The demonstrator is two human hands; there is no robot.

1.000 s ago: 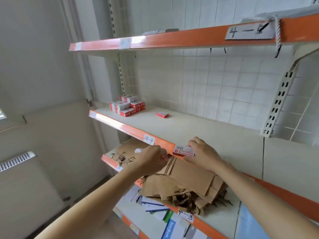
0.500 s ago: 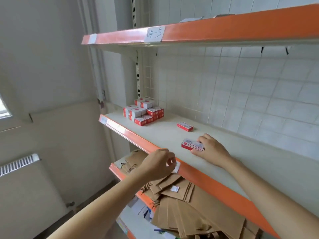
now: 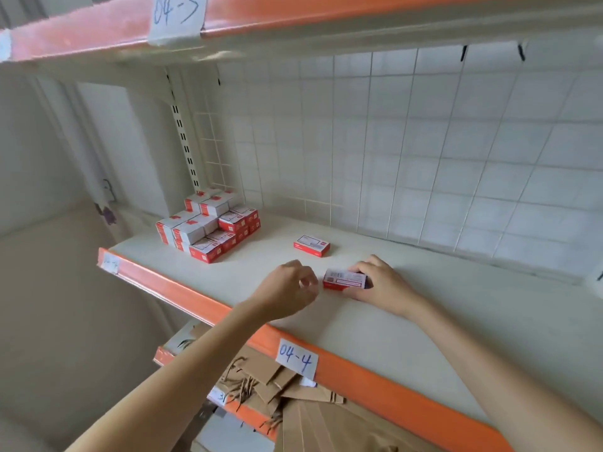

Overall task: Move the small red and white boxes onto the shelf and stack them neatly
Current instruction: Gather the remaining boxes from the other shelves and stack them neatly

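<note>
- My right hand (image 3: 380, 282) grips one small red and white box (image 3: 344, 279) lying flat on the shelf (image 3: 424, 321), fingers curled over its far long side and right end. Judgement: a grip from the right end leaves the box's left end free to slide toward the pile.
- The box sits on the shelf surface, nearer the orange front edge (image 3: 375, 383) than the tiled back wall (image 3: 424, 158), roughly mid-length along the shelf. Its label faces up.
- My left hand (image 3: 290, 293) hovers just left of that box, not touching it. The fingers are loosely curled with thumb and fingertips close together; I see nothing held between them, though something very small could be hidden.
- Judgement: the left hand is placed there to receive or square the free end of the box.
- A second loose box (image 3: 311, 245) lies flat beyond the gripped one, toward the back wall, apart from both hands.
- The stack of boxes (image 3: 208, 223) stands at the shelf's left end, near the back-left corner by the slotted upright (image 3: 184, 141), in stepped tiers with the higher rows at the back. Judgement: building from the corner gives two references for neat rows.
- The stack is well apart from my right hand, to its left and further back; both loose boxes have yet to join it.
- Paper labels: "04-4" (image 3: 297, 358) on this shelf's front edge, "04-5" (image 3: 177, 14) on the one above. Brown paper bags (image 3: 310, 415) lie on the shelf below.
</note>
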